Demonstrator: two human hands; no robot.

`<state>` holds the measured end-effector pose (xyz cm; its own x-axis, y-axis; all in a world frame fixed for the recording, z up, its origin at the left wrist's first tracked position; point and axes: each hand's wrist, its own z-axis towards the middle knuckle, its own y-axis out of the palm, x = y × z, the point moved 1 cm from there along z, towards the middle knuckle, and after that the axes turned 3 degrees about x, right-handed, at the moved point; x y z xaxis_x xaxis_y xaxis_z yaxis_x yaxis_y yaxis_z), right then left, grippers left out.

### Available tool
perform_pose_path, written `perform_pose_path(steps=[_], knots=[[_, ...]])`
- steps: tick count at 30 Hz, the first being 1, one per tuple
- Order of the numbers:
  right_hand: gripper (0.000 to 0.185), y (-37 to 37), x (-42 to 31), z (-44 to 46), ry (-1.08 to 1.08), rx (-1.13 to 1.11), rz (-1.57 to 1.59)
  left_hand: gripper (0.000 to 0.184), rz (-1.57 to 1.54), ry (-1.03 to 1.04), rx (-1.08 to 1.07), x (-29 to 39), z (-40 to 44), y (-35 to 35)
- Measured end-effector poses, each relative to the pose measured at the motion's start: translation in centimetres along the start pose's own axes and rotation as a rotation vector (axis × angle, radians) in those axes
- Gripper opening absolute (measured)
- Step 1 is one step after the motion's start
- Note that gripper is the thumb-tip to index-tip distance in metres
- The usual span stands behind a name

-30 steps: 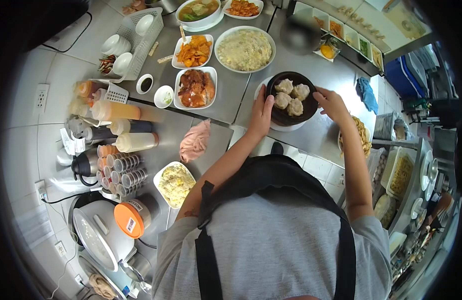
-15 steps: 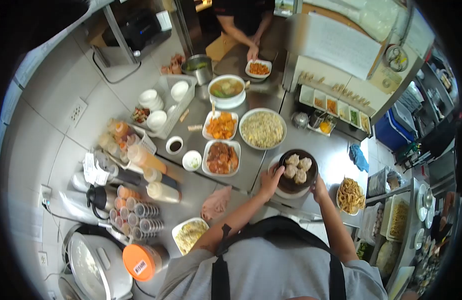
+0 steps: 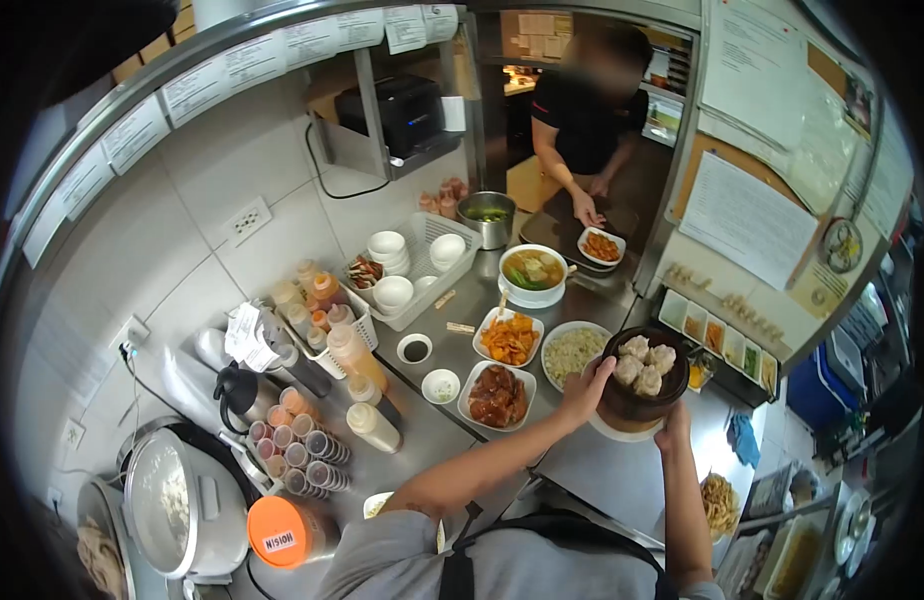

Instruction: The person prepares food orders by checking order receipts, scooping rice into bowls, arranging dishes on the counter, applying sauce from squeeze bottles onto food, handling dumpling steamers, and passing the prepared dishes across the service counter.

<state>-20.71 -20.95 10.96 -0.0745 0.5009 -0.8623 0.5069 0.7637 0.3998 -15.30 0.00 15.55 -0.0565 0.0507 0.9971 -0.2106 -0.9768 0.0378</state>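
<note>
Both hands hold a dark round steamer basket [image 3: 622, 408] with several pale dumplings [image 3: 646, 364] in it. My left hand [image 3: 586, 390] grips its left side and my right hand [image 3: 673, 428] its right side. A white plate [image 3: 627, 434] shows under the basket. The basket is above the steel counter and partly covers a bowl of fried rice [image 3: 574, 350]. Left of it stand a dish of glazed brown meat [image 3: 497, 394], a dish of orange pieces [image 3: 509, 338] and a soup bowl [image 3: 533, 272].
Across the counter a co-worker's hand [image 3: 586, 208] touches a small dish of orange food [image 3: 601, 246]. Topping trays [image 3: 717, 335] stand at the right, near a blue cloth [image 3: 742, 438] and fried food [image 3: 719, 505]. Sauce bottles [image 3: 357, 358] and a white basket of bowls [image 3: 407, 312] line the left.
My hands have raised the steamer basket with its plate from the counter and carried it forward, towards the fried rice. The view has tilted up, showing more of the co-worker.
</note>
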Motion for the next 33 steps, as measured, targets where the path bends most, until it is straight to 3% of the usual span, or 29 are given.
perform_pose_path(steps=[1,3,7,10,11,14,16,17,18,20,21,22,23,26,27,28,30,33], knots=[[0.036,1.3,-0.6,0.8,-0.029,0.091,0.057,0.063,-0.003,0.001,-0.039,1.1,1.0,-0.2],[0.035,2.3,-1.1,4.1,-0.093,0.053,0.092,0.067,0.023,-0.019,-0.071,1.2,3.4,-0.4],[0.036,5.2,-2.3,8.6,-0.113,0.022,0.182,0.075,-0.212,-0.133,-0.028,3.1,4.5,-2.1],[0.036,8.0,-4.0,10.9,-0.059,0.065,0.228,0.08,0.464,0.041,0.047,0.2,4.5,-4.2],[0.036,8.7,-4.3,12.0,-0.045,0.07,0.248,0.061,0.601,0.15,0.185,-1.0,4.1,-4.7],[0.037,9.4,-4.4,16.0,-0.033,0.066,0.237,0.037,0.705,0.58,0.284,5.4,5.6,-8.9],[0.037,10.2,-4.2,18.4,0.015,0.069,0.288,0.017,0.531,0.554,0.345,10.9,8.0,-13.2],[0.037,11.2,-4.7,18.2,0.028,0.069,0.284,0.011,0.398,0.528,0.491,13.1,10.1,-15.2],[0.037,11.5,-4.2,19.6,0.01,0.035,0.296,0.026,0.448,0.676,0.551,16.2,11.2,-17.6],[0.037,11.5,-2.9,22.9,-0.03,-0.031,0.325,0.053,0.477,0.701,0.671,23.8,14.0,-20.9],[0.037,12.0,-2.7,23.6,-0.024,-0.011,0.327,0.038,0.378,0.813,0.569,25.4,17.4,-24.9],[0.038,12.5,-2.5,24.2,-0.018,0.014,0.331,0.038,0.11,0.687,0.548,27.9,18.8,-26.1],[0.038,12.5,-2.0,24.6,-0.01,0.047,0.333,0.049,0.043,0.651,0.548,30.1,21.0,-28.3],[0.038,11.2,1.0,28.8,-0.113,-0.143,0.498,0.068,0.039,0.518,0.48,35.2,24.4,-30.9],[0.036,10.6,1.6,29.4,-0.128,-0.126,0.452,0.066,-0.163,0.507,0.452,36.2,26.3,-32.5],[0.035,10.3,2.1,30.0,-0.139,-0.105,0.397,0.06,-0.143,0.544,0.526,37.0,26.4,-31.6],[0.037,11.0,1.6,29.7,-0.151,0.094,0.332,0.049,0.183,0.762,0.507,37.1,27.3,-32.7],[0.037,10.3,2.8,31.2,-0.085,0.215,0.344,0.038,0.224,0.816,0.51,34.2,24.6,-29.6]])
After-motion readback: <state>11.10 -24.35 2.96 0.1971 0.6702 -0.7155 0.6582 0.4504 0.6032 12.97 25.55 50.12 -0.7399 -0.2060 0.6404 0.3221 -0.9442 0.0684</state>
